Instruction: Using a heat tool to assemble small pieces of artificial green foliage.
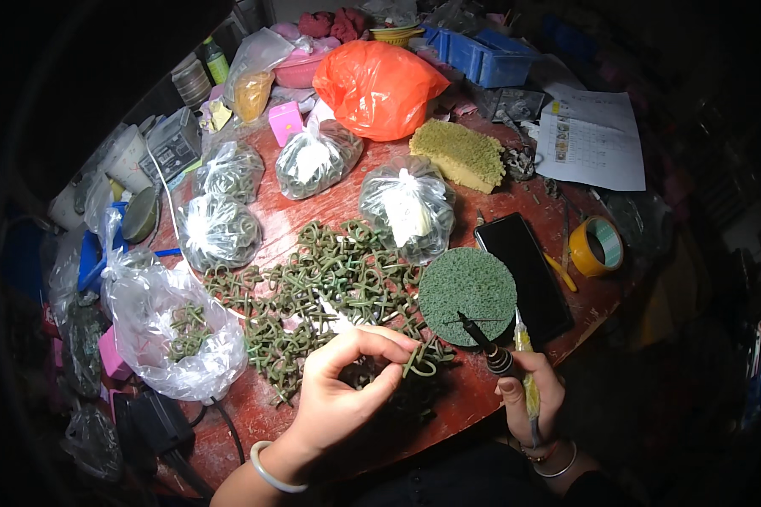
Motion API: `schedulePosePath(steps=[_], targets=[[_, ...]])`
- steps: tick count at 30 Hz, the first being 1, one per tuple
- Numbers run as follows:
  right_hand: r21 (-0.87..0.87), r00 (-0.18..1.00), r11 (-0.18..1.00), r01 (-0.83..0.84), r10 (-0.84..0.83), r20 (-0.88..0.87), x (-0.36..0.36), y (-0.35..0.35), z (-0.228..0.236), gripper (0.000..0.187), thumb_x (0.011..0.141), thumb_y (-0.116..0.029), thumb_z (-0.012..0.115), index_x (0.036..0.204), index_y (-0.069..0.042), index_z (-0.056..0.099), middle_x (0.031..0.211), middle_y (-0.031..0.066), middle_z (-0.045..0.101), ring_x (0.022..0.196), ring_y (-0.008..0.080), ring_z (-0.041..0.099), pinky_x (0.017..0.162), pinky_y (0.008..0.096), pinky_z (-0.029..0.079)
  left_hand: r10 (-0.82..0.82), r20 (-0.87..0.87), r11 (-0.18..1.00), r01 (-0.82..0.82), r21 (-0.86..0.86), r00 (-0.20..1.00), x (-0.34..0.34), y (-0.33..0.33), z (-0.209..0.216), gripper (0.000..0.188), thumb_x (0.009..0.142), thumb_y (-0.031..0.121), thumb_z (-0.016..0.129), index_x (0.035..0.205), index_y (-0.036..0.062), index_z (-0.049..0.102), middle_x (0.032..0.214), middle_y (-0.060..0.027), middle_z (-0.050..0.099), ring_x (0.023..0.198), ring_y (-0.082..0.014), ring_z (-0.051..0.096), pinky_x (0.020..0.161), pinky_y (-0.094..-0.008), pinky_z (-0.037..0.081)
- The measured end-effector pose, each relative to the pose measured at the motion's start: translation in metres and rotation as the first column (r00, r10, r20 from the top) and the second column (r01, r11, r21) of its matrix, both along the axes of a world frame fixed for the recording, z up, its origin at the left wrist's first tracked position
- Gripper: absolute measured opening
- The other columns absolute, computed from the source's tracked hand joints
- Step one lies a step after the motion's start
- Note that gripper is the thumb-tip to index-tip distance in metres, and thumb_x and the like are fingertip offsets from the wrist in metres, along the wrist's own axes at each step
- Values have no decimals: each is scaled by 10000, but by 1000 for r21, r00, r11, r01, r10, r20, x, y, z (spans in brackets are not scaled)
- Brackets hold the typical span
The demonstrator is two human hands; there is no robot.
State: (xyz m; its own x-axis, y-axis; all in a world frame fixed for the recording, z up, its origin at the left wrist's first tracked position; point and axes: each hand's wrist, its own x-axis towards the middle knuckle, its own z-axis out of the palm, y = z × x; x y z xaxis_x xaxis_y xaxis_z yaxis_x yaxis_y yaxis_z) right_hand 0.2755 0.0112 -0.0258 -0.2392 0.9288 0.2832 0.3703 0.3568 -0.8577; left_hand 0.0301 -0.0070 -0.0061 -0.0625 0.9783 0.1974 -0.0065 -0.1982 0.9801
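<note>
My left hand [351,384] pinches a small dark green looped hook piece [424,362] between thumb and forefinger. Beneath and beyond it spreads a heap of similar green looped pieces [347,270]. My right hand [534,393] is closed around two slim tools. One is a black pen-like tool [490,351] with a thin tip, which points over a round green porous pad [468,296]. The other has a yellow patterned handle [530,384] and a pale pointed end facing away from me. Whether the black tip touches the pad, I cannot tell.
An open clear bag [173,329] with some green pieces stands left. Behind the heap are several tied clear bags [317,160], a red bag [380,89] and a yellow sponge block [458,155]. A black phone [524,266] and yellow tape roll [596,246] lie right.
</note>
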Motion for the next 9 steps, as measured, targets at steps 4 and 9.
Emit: schedulePosePath(steps=[4,9], targets=[[-26,999,1000,4,-5,-33,-2,0,0,279,877,-209,688,1006,16,585,834,113,618,721,201,613,667,292,485,102,-242,984,-62,165,965,0,1,6,161,742,-95,645,865,8,651,958,-108,670,867,-196,649,779,-293,509],[-42,999,999,15,-16,-40,-3,-1,0,285,883,-222,682,1016,11,585,841,108,622,736,198,619,675,292,487,184,-421,957,-65,281,888,0,-2,15,205,727,-96,658,895,21,668,985,-102,664,825,-226,652,713,-263,512]])
